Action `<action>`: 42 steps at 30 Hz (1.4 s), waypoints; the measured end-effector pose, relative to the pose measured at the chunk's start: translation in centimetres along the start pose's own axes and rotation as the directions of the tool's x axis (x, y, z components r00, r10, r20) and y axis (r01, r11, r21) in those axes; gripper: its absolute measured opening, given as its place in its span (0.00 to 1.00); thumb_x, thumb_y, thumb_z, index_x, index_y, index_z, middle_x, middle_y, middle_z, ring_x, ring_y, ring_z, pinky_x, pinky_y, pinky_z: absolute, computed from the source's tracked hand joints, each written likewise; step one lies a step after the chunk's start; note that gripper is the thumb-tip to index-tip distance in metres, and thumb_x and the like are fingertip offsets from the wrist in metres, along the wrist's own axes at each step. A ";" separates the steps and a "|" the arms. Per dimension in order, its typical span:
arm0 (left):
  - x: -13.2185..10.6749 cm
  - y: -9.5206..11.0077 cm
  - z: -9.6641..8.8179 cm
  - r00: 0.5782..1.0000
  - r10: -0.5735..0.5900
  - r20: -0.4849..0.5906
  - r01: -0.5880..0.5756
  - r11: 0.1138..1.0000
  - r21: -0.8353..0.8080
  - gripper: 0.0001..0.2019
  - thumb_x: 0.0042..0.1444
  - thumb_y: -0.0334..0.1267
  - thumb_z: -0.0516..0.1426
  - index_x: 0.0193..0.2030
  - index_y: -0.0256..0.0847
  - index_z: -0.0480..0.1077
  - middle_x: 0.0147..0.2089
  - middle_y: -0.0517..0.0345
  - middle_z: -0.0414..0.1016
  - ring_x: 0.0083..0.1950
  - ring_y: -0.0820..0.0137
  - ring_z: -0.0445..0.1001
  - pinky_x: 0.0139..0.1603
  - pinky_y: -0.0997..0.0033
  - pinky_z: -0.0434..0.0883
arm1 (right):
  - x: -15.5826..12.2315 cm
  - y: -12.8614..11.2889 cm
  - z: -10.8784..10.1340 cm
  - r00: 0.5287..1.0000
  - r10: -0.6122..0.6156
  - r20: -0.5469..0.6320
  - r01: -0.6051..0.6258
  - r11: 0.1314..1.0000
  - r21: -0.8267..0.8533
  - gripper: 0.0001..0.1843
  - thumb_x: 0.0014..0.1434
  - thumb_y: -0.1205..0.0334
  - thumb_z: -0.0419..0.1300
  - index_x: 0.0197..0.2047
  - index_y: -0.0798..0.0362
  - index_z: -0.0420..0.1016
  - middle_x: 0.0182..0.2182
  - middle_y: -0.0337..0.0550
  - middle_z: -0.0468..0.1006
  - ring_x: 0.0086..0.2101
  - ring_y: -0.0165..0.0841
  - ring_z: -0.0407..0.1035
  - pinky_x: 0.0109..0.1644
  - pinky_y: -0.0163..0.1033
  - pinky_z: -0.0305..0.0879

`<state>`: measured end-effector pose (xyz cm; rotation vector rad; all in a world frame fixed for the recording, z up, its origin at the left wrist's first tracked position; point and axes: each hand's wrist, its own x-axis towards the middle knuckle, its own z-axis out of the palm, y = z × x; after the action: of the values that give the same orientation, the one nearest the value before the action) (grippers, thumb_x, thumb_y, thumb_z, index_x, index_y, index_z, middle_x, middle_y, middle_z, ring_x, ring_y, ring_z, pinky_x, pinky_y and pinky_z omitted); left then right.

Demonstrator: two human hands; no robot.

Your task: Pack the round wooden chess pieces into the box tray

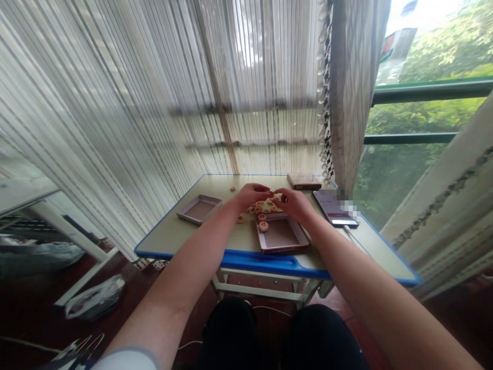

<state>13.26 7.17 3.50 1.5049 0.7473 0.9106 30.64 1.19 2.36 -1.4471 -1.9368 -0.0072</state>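
Both hands come together over a pile of round wooden xiangqi pieces (265, 206) near the middle of the small table. My left hand (254, 195) has its fingers closed in a pinch. Facing it, my right hand (291, 201) is bent with its fingertips closed too. Between the fingertips shows a small xiangqi piece (271, 194), partly hidden by the fingers. Just below the pile lies a shallow open box (283, 248), with two xiangqi pieces (263, 225) marked in red at its upper left corner. One loose piece (240, 219) lies left of this box.
Left on the table is a box lid or tray (188, 218). A flat closed box (304, 181) lies at the back right, near a phone (335, 208) with a cable. Another small piece (232, 188) lies at the back. The table (162, 239) has a blue rim; curtains hang behind.
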 end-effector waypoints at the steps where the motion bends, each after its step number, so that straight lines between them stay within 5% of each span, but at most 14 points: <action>1: -0.1 0.1 0.1 1.000 -0.015 0.003 0.015 0.999 -0.038 0.19 0.35 0.37 0.68 0.36 0.32 0.74 0.33 0.50 0.77 0.36 0.70 0.74 0.45 0.64 0.68 | 0.0 -0.1 0.0 1.000 -0.001 -0.008 0.001 1.000 0.001 0.16 0.53 0.52 0.57 0.43 0.48 0.74 0.25 0.38 0.74 0.25 0.29 0.64 0.29 0.32 0.55; 9: -0.2 0.4 0.1 0.996 -0.043 0.076 0.054 0.987 -0.150 0.14 0.39 0.34 0.66 0.35 0.32 0.74 0.34 0.49 0.77 0.35 0.72 0.75 0.45 0.66 0.70 | -0.2 -0.7 -0.4 0.997 -0.011 -0.076 0.009 1.000 -0.017 0.16 0.54 0.51 0.56 0.42 0.50 0.74 0.22 0.38 0.72 0.24 0.28 0.63 0.28 0.32 0.54; 26: -0.1 0.7 0.3 0.995 -0.096 0.036 0.100 0.979 -0.179 0.11 0.43 0.29 0.63 0.36 0.32 0.72 0.34 0.50 0.76 0.34 0.72 0.75 0.41 0.68 0.71 | -0.3 -1.4 -1.6 0.998 0.006 -0.058 -0.006 1.000 -0.006 0.14 0.52 0.55 0.57 0.41 0.51 0.75 0.28 0.40 0.76 0.28 0.30 0.66 0.34 0.34 0.59; 32: 0.1 1.2 -0.7 0.975 -0.030 -0.222 0.002 0.993 -0.122 0.09 0.44 0.29 0.59 0.35 0.36 0.73 0.40 0.53 0.73 0.32 0.77 0.71 0.32 0.75 0.69 | -0.8 -2.3 -2.9 0.967 0.020 0.253 -0.070 0.979 0.190 0.18 0.51 0.50 0.58 0.39 0.54 0.76 0.29 0.43 0.77 0.28 0.30 0.67 0.30 0.33 0.59; 42: 0.2 1.3 -1.9 0.960 -0.068 -0.272 0.031 0.990 -0.136 0.11 0.41 0.32 0.60 0.35 0.38 0.73 0.37 0.55 0.72 0.32 0.77 0.70 0.31 0.77 0.67 | -1.8 -2.0 -4.2 0.772 -0.065 0.632 0.012 0.996 0.087 0.18 0.43 0.45 0.63 0.33 0.47 0.80 0.23 0.38 0.75 0.24 0.30 0.64 0.27 0.35 0.57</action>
<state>11.63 8.13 4.87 1.2527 0.9044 1.1240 31.38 -2.70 5.34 -1.4708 -2.4654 0.6140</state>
